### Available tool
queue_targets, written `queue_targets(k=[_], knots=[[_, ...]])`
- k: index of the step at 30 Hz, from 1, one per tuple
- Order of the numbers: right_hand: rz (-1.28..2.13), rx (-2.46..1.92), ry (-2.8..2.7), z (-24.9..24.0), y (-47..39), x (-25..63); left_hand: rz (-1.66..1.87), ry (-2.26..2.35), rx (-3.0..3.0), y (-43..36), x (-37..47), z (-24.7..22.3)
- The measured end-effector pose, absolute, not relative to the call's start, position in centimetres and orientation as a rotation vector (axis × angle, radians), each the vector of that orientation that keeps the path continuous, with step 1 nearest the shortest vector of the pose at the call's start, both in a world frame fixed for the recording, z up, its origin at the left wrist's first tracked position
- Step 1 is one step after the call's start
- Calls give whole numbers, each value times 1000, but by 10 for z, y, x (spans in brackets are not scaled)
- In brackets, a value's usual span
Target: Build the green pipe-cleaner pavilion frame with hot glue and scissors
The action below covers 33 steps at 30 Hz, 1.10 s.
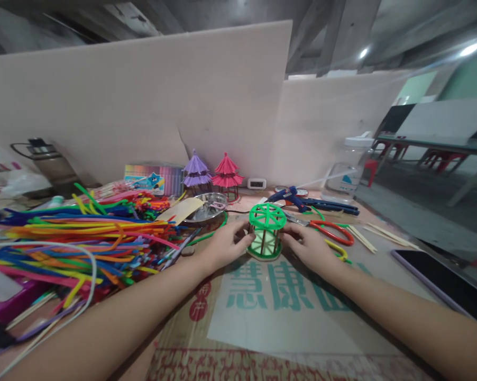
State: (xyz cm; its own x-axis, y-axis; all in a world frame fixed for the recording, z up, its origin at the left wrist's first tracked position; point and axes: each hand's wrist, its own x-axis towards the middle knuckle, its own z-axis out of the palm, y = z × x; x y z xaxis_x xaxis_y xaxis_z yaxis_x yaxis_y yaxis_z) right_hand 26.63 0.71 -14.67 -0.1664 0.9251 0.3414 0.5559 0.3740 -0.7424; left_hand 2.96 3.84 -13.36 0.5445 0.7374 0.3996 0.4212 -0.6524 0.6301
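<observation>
A small round frame [267, 218] stands upright on the table between my hands. It has a green spoked ring on top, thin brown posts and a green-rimmed pale base. My left hand [231, 244] grips its left side, the thumb near the base. On the opposite side my right hand [305, 244] holds it with curled fingers; some fingertips are hidden behind the posts. Red-handled scissors [330, 232] lie just beyond my right hand. Behind the frame are a purple pagoda model [196, 172] and a red pagoda model [226, 174].
A large heap of coloured pipe cleaners [83, 238] covers the left. A metal dish [207, 207], a blue glue gun [288, 197] and a small clock [256, 183] are at the back. To the right lie wooden sticks [362, 238], a phone [440, 280] and a clear jug [345, 172].
</observation>
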Motion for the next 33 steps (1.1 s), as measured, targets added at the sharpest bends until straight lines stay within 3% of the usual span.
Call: queue_targets(k=[11,18,27,33], knots=[[547,-1312,-1828,-143,9,266,1389,831,2707,33,20,-106],[548,-1279,-1851,-142,9,268,1400,650,3030,33,22,-97],[577,-1286,-1826,-144,9,267,1278,780,2835,27,25,-90],[517,-1381,-1947,-100,22,306,1154,945,2343,47,18,-112]])
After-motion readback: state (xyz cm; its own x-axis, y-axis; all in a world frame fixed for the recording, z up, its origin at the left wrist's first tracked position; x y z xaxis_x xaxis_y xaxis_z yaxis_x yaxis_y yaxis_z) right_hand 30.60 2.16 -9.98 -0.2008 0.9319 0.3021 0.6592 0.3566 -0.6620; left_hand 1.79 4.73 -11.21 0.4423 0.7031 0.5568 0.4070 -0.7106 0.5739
